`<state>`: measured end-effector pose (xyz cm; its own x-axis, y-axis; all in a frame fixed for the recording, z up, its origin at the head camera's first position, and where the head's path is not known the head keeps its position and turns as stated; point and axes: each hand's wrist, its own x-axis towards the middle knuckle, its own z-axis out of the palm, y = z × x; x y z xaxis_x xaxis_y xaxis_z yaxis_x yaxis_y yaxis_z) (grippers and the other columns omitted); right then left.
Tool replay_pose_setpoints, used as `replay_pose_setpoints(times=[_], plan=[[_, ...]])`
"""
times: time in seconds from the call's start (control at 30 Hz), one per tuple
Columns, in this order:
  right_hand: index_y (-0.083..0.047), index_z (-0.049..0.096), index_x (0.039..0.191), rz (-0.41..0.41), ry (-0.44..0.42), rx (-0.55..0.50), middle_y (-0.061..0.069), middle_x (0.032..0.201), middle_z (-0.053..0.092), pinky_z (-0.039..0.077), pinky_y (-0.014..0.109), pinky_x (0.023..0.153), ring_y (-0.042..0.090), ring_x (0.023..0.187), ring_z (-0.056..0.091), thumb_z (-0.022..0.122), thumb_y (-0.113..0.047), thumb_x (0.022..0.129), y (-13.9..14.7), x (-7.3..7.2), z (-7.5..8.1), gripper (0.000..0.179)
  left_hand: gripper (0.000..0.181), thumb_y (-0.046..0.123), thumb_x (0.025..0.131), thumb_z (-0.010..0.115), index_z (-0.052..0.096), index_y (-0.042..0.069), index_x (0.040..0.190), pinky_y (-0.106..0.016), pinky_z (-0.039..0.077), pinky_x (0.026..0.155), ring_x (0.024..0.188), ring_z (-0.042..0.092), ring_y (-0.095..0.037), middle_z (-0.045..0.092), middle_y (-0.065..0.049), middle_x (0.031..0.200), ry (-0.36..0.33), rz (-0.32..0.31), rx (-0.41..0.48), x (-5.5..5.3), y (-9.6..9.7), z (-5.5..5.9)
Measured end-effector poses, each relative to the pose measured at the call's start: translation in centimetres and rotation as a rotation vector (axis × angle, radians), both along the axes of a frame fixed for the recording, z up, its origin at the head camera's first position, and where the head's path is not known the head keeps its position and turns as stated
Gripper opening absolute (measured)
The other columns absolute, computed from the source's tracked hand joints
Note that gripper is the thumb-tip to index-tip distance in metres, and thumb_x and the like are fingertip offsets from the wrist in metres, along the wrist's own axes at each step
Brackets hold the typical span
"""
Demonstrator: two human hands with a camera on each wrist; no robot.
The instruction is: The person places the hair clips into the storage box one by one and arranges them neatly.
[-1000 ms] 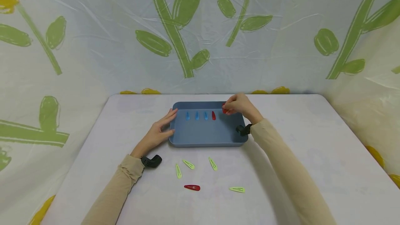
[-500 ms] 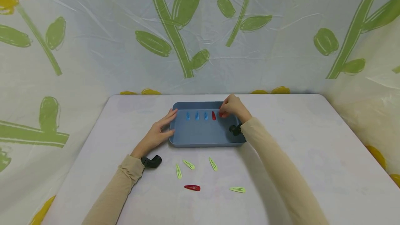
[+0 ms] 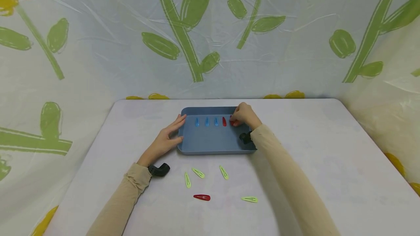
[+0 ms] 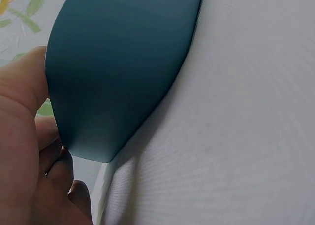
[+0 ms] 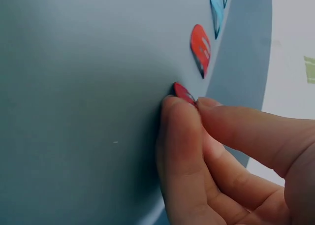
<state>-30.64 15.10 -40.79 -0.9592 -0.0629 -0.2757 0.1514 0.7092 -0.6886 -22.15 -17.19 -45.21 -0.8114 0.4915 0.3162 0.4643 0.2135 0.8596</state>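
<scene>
My right hand (image 3: 245,115) pinches a red snap hair clip (image 5: 182,92) between thumb and fingers, low over the blue-grey tray (image 3: 213,139). Much of that clip is hidden by the fingers. Just left of it lies another red hair clip (image 3: 224,121), and beyond it is a row of 3 blue hair clips (image 3: 206,121), all along the tray's far side. My left hand (image 3: 165,138) rests on the tray's left edge with fingers spread; in the left wrist view its thumb touches the tray's outer wall (image 4: 118,72).
On the white table (image 3: 157,207) in front of the tray lie several yellow-green hair clips (image 3: 224,172) and one red hair clip (image 3: 201,197). A flower-patterned sheet (image 3: 275,61) hangs behind the table and at its sides.
My right hand has moved left and down with the red clip, to the tray floor beside the other red clip. My left hand has stayed at the tray's edge.
</scene>
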Motion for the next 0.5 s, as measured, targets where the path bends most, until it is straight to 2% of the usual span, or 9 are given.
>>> replay_pose_setpoints(times=[0.17,0.4,0.47,0.5], plan=[[0.007,0.074,0.084,-0.01,0.009,0.001,0.008,0.063,0.069,0.055,0.024,0.063,0.012,0.053,0.066,0.074,-0.005,0.086,0.2,0.2,-0.2,0.012,0.065,-0.013,0.091,0.06,0.034,-0.006,0.15,-0.051,0.011,0.119,0.151,0.005,-0.035,0.022,-0.022,0.161,-0.008,-0.001,-0.007,0.0,0.0,0.1],[0.008,0.072,0.084,-0.024,0.012,0.009,0.007,0.062,0.067,0.057,0.025,0.062,0.011,0.049,0.065,0.073,-0.005,0.087,0.0,0.3,-0.5,0.013,0.065,-0.013,0.091,0.06,0.033,-0.008,0.149,-0.05,0.011,0.12,0.151,0.005,-0.034,0.021,-0.021,0.161,-0.009,0.001,-0.011,-0.1,0.1,0.0],[0.008,0.073,0.085,-0.03,0.009,0.002,0.007,0.062,0.067,0.057,0.025,0.062,0.011,0.049,0.065,0.073,-0.005,0.087,0.1,0.3,-0.5,0.013,0.065,-0.013,0.091,0.06,0.033,-0.008,0.15,-0.044,0.012,0.121,0.152,0.005,-0.031,0.022,-0.018,0.162,0.005,0.0,-0.005,-0.6,-0.1,-0.9],[0.008,0.073,0.085,-0.032,0.008,-0.003,0.007,0.062,0.068,0.057,0.025,0.063,0.011,0.05,0.065,0.073,-0.005,0.087,0.1,0.3,-0.5,0.013,0.065,-0.013,0.09,0.06,0.033,-0.008,0.149,-0.044,0.011,0.121,0.152,0.005,-0.032,0.022,-0.018,0.162,0.003,0.001,-0.005,-0.6,-0.2,-0.9]])
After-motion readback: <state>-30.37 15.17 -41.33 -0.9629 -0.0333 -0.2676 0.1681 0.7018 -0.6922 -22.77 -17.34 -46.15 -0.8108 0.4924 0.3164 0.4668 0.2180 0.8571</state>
